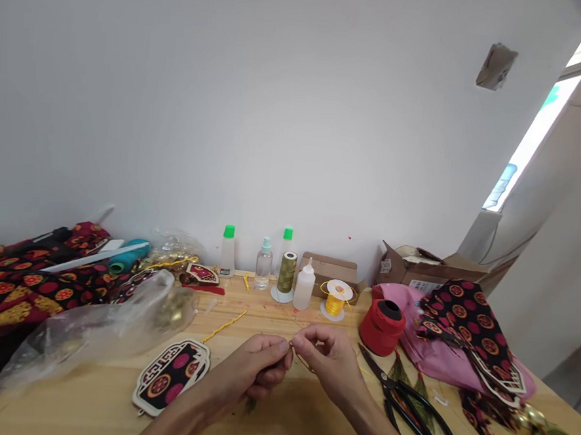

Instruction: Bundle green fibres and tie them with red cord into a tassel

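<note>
Fingers curled, my left hand (264, 367) is closed around a small item mostly hidden in the palm. Dark green strands of a tassel (250, 406) hang out below it. My right hand (328, 361) pinches a thin cord (303, 363), its fingertips meeting the left thumb and forefinger. To the left of my hands lies a wood-framed pendant (175, 376) with dark patterned fabric and a twisted yellow cord (225, 326). Black-handled scissors (409, 408) lie to the right, beside more green tassels (399, 372).
Behind my hands stand a white squeeze bottle (304, 288), an olive thread spool (287, 273) and a yellow cord spool (335, 304). A red thread cone (382, 328) is at right. A plastic bag (101, 330) and patterned fabric (35, 280) cover the left.
</note>
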### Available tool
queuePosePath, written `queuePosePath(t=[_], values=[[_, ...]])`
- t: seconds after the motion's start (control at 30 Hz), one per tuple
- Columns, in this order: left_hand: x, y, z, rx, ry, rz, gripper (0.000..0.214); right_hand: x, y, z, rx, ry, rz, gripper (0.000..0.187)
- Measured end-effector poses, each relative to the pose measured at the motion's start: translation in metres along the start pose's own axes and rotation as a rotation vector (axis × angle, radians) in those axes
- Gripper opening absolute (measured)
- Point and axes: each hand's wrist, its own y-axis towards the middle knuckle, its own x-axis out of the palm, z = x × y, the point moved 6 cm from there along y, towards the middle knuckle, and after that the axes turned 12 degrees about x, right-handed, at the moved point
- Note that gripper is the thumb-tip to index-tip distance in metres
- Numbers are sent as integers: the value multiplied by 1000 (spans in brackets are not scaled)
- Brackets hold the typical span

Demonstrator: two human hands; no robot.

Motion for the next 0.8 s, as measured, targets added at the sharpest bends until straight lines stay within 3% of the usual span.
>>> queuePosePath(t=[0.4,0.53,0.63,0.7,0.8], values=[[0,-3,1,-25,106,-9,30,3,2,0,71,40,-51,25],[1,-4,1,-58,134,-13,31,-2,-2,-14,-110,-87,-46,21],[0,-4,0,-56,119,-17,29,2,-7,-23,-255,-166,-182,21],[0,-4,-1,-56,102,-39,27,4,-9,-23,-278,-167,-241,18],[1,-6,0,-50,66,-59,27,1,-7,-20,-285,-161,-226,15]])
